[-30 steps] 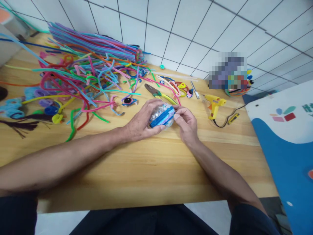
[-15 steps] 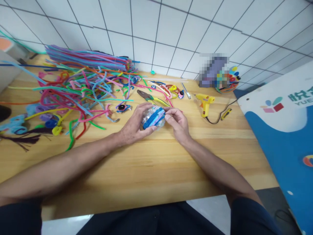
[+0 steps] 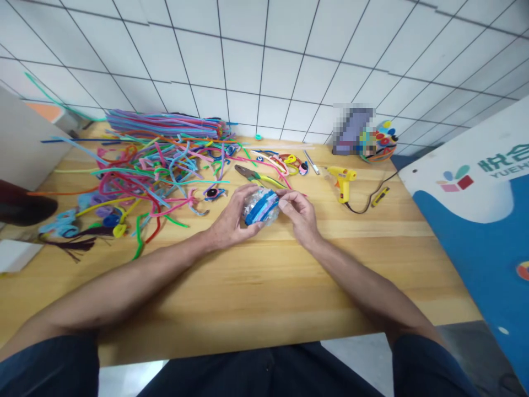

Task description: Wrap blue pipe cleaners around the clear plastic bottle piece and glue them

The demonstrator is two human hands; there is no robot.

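Over the wooden table, a rounded, clear crinkled plastic bundle with blue and lilac fuzzy strips lies between my hands. My left hand is curled around its left side, thumb along the lower edge and fingers over the far side. At the right edge of the bundle, my right hand pinches with thumb and index finger at the end of a strip. Those fingertips partly cover what they grip. Just behind the bundle lie pliers with green and yellow handles.
A heap of loose pipe cleaners spreads over the left of the table. Behind it lies a pipe-cleaner bundle. To the right are a yellow glue gun, a yellow cutter and a thin metal pen-like tool.
The camera view has tilted up, so the table sits lower in the picture. Both hands stay on the bundle, which looks slightly turned, with little other change.
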